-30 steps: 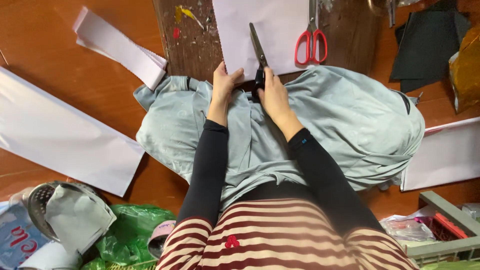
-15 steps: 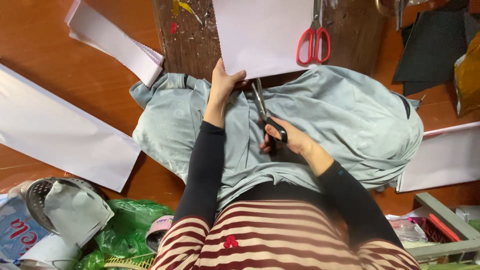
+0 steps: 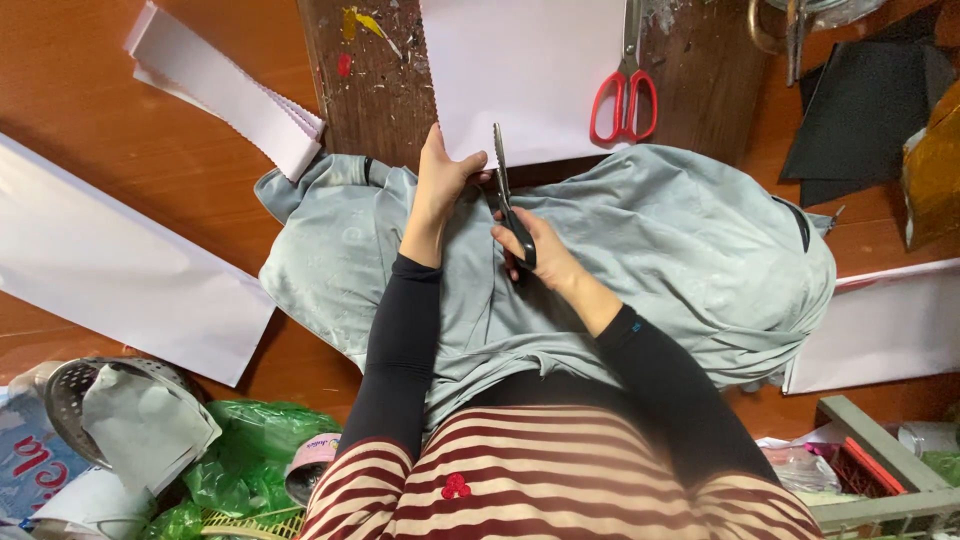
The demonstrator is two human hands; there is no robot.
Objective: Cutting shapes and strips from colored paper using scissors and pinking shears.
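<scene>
Fingers of the right hand (image 3: 535,255) are curled shut through the black handles of a pair of scissors (image 3: 505,195), whose blades point up toward the near edge of a white paper sheet (image 3: 525,75). The left hand (image 3: 440,180) lies just beside the blades, fingers loosely spread and pressing down where the sheet's edge meets a pale grey-green garment (image 3: 660,250) draped over the person's lap. The sheet rests on a paint-spattered wooden board (image 3: 365,80) at the far edge of a reddish-brown wooden worktop (image 3: 120,180). Red-handled scissors (image 3: 625,85) lie on the sheet's right side. White paper strips (image 3: 225,85) sit toward the far left corner, a larger white sheet (image 3: 110,265) along the left edge, black fabric (image 3: 860,110) at the far right.
</scene>
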